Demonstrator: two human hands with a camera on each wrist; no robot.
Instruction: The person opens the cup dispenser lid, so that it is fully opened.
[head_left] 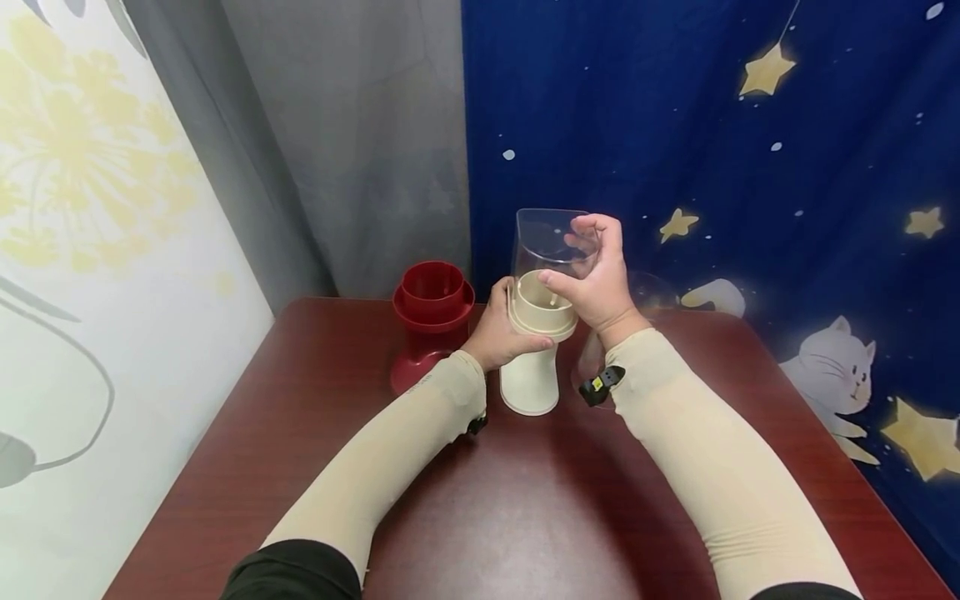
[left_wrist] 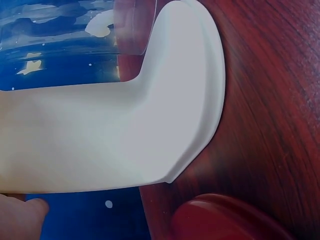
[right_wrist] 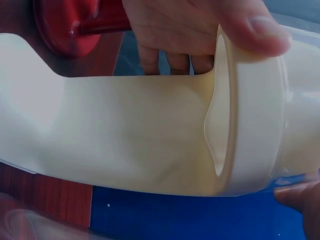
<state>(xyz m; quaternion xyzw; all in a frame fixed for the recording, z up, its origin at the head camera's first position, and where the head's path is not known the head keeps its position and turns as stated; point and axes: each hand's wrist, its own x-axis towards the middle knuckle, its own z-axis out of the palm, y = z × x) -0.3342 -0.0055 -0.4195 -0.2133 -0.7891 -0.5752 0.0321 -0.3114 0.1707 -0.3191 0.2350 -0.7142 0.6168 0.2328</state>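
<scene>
A cream stand (head_left: 529, 383) with a ring-shaped collar (head_left: 543, 321) stands upright on the table, its foot flaring in the left wrist view (left_wrist: 180, 90). My left hand (head_left: 498, 333) grips it just under the collar, thumb in front; in the right wrist view that thumb (right_wrist: 260, 35) presses the collar's edge. A clear plastic cylinder (head_left: 534, 237) with a slanted open top sits at the collar. My right hand (head_left: 600, 279) holds this cylinder from the right, thumb in front and fingers curled near its upper rim. Part of the right fingers is seen through the clear wall.
A red stand (head_left: 433, 304) of similar shape is left of the cream one, close to my left hand. Another clear container (head_left: 588, 358) stands to the right, partly hidden behind my right wrist. The dark red table (head_left: 300, 400) ends at curtains behind.
</scene>
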